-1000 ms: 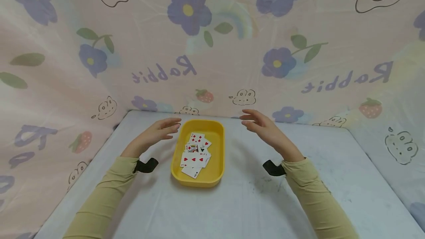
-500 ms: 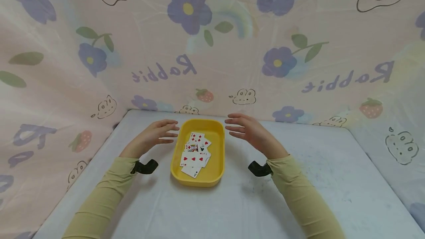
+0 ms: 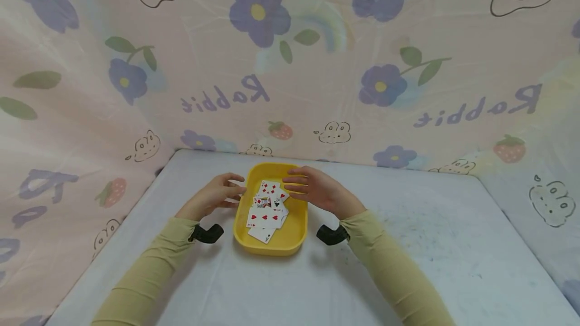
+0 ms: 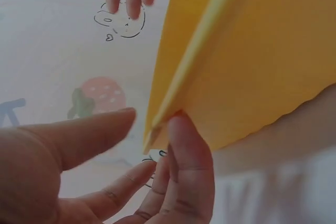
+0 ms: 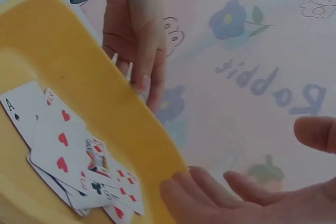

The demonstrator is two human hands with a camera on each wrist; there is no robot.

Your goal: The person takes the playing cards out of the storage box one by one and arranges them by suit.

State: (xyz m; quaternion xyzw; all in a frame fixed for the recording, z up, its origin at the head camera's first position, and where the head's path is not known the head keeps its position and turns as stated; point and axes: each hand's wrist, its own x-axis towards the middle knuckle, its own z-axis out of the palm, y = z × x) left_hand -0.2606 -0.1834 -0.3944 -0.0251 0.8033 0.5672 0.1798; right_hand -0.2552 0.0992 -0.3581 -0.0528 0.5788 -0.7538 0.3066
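A yellow plastic tray (image 3: 272,250) sits on the table with several playing cards (image 3: 264,218) lying face up in it. The three of hearts overlaps other cards, and an ace of spades (image 5: 18,109) shows at one end. My left hand (image 3: 209,199) is at the tray's left side, thumb and fingers apart; in the left wrist view a fingertip is at the outer wall (image 4: 262,66), and whether it touches cannot be told. Over the tray's far right rim reaches my right hand (image 3: 323,192), fingers extended above the inside. Neither hand holds anything.
A white cloth covers the table (image 3: 408,265). Behind and at both sides hangs a pink curtain (image 3: 308,89) printed with flowers, rabbits and strawberries. Black wrist mounts are on both wrists, the left (image 3: 208,234) and the right (image 3: 332,235).
My right hand has moved left, from well beside the tray to over its right rim. The left hand has shifted slightly toward the tray's left edge. Tray and cards have stayed put.
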